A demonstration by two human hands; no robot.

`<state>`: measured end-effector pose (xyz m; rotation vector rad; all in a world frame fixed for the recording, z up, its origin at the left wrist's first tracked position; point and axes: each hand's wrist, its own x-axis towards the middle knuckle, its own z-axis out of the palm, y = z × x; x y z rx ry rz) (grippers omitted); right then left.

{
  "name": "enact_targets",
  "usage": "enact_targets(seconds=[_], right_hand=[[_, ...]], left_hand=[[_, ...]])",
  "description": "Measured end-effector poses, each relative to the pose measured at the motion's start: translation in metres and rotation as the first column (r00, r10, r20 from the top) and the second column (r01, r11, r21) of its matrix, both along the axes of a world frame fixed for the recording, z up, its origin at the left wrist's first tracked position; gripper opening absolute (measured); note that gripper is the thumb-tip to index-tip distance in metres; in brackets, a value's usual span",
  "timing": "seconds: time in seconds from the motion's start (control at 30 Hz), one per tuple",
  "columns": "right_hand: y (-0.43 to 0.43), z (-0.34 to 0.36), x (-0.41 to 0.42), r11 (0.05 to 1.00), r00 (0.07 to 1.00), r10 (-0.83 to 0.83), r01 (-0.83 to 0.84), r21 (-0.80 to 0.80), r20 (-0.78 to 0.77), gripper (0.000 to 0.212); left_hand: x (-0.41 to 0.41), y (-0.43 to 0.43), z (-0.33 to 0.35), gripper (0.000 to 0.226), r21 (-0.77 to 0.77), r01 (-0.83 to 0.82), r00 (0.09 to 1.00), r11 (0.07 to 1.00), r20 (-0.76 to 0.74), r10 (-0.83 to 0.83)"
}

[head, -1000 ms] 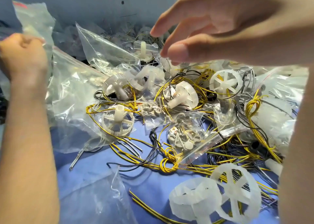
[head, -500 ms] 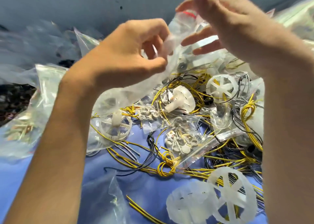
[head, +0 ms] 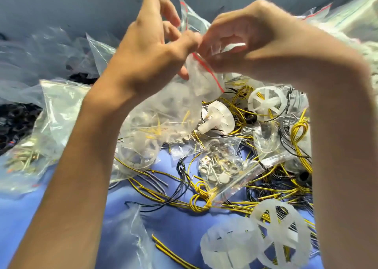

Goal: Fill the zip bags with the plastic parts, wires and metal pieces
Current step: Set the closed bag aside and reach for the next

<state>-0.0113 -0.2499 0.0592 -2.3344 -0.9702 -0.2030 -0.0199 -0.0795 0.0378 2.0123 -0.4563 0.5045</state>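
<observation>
Blue table (head: 173, 228) strewn with tangled yellow and black wires (head: 201, 195) and white spoked plastic wheels (head: 266, 103). Small clear bag of metal discs (head: 221, 170) lies at centre. Both forearms block much of the pile. Crinkly clear bags (head: 61, 50) heaped upper left.

Zip bag (head: 169, 109): clear, red strip at mouth, pale parts and yellow wire showing through, held up at frame centre.

Grip: left hand (head: 147, 50) and right hand (head: 255, 42) both pinch its mouth.
</observation>
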Motion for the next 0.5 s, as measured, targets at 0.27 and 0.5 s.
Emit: enact_targets(seconds=[0.27, 0.5], right_hand=[[-0.016, -0.002, 0.007, 0.984, 0.987, -0.157, 0.155, -0.085, -0.014, 0.021], [-0.018, -0.006, 0.014, 0.971, 0.980, -0.201, 0.197, 0.134, 0.012, 0.047]], left_hand=[[0.011, 0.018, -0.002, 0.036, 0.087, -0.417, 0.897, 0.905, 0.202, 0.394], [0.013, 0.040, 0.000, 0.042, 0.073, -0.667, 0.741, 0.741, 0.174, 0.649]])
